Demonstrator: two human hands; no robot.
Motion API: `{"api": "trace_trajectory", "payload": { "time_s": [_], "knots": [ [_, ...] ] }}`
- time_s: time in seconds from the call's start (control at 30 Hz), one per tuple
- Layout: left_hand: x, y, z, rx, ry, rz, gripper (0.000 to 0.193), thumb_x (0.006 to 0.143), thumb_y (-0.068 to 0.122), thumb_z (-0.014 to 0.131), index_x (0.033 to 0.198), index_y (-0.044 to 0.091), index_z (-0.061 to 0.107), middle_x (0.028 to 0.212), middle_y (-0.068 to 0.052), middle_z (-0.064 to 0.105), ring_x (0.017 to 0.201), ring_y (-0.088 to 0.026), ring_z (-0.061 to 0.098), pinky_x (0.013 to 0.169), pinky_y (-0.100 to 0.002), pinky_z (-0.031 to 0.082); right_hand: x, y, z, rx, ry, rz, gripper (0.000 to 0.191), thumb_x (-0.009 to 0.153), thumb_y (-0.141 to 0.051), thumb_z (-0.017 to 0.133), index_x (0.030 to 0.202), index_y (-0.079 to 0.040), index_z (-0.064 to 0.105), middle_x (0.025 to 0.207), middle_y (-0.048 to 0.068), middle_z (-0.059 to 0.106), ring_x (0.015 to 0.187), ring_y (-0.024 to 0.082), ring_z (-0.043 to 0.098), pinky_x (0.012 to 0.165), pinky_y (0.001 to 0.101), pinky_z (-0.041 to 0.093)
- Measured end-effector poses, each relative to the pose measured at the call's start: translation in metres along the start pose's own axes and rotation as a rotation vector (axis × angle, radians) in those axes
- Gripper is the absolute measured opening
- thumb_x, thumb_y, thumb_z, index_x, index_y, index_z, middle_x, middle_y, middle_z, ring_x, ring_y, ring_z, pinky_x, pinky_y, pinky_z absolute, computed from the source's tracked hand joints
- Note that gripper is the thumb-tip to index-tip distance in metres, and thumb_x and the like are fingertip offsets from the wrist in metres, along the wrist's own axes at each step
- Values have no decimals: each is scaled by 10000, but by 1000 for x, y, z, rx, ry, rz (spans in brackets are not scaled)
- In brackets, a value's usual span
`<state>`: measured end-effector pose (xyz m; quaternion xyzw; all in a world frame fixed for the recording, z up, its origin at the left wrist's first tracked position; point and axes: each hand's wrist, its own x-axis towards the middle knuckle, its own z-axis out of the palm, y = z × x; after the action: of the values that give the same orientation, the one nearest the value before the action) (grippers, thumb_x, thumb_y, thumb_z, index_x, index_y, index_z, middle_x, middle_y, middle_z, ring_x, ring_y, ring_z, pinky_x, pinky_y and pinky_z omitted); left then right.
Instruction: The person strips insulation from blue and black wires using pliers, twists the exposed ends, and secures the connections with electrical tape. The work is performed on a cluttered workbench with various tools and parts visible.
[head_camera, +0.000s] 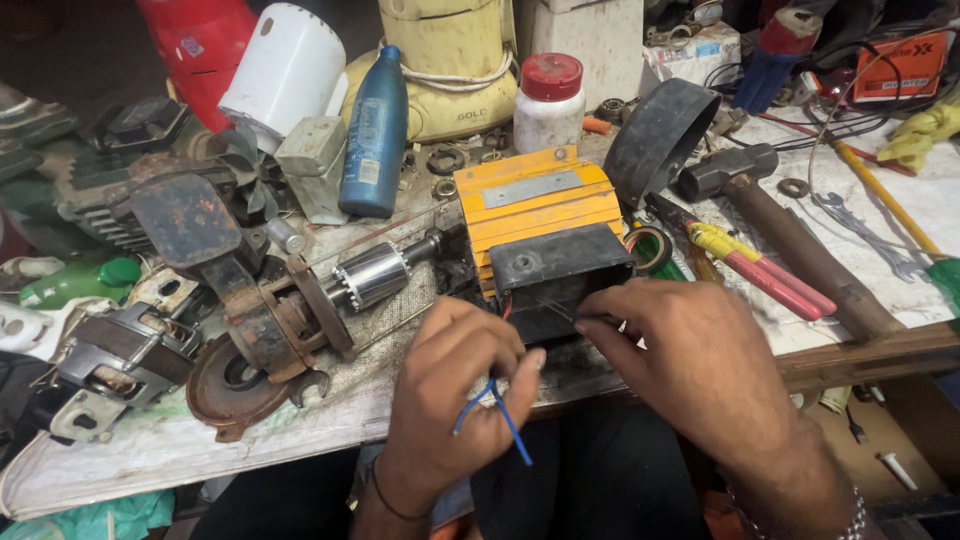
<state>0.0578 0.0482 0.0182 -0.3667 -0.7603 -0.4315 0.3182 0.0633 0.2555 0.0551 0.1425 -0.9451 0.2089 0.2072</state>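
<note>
Left hand (455, 400) at 6 o'clock, fingers curled shut, pinching blue wire (505, 420). Right hand (690, 365) at 5 o'clock, fingertips closed on front edge of black box (550, 275); what they pinch cannot be told. Black box sits against orange finned casing (535, 200), centre of tabletop (130, 450). Rusty motor rotor (300, 310) at 9 o'clock. Hammer (790, 240), red-handled pliers (760, 265) at 3 o'clock. Blue bottle (375, 135) at 11 o'clock.

Even, soft overhead light; sharp centre.
Glare on the chrome rotor (372, 275) left of the fingers (520, 365); deep shadow below them; mild bending toward far edges.
</note>
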Motion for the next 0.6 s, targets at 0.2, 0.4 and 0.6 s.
{"api": "trace_trajectory", "payload": {
  "time_s": [0.2, 0.4, 0.6],
  "knots": [
    [-4, -4, 10, 187, -61, 71, 324, 841, -24, 697, 1159, 35, 715, 1195, -61, 747, 973, -240, 610, 876, -351, 502, 4, -8, -2, -69, -77, 24, 248, 739, -278, 831, 932, -126, 798, 869, 99, 770, 684, 315, 727, 645, 441, 560],
    [-4, -11, 18, 308, -147, 84, 329, 815, 61, 741, 1142, 32, 716, 1284, -50, 708, 1013, -239, 585, 868, -383, 475, 4, 0, 1, -39, -273, 226, 207, 829, -354, 804, 947, -185, 809, 799, 54, 791, 716, 209, 773, 689, 366, 589],
    [-10, -18, 19, 316, -117, 85, 335, 807, 38, 736, 1142, 53, 746, 1188, -17, 706, 999, -236, 582, 878, -383, 485, 2, 53, -25, -114, -178, 349, 216, 873, -340, 772, 1030, -203, 828, 920, 37, 830, 732, 199, 748, 732, 351, 609]
  ]
}}
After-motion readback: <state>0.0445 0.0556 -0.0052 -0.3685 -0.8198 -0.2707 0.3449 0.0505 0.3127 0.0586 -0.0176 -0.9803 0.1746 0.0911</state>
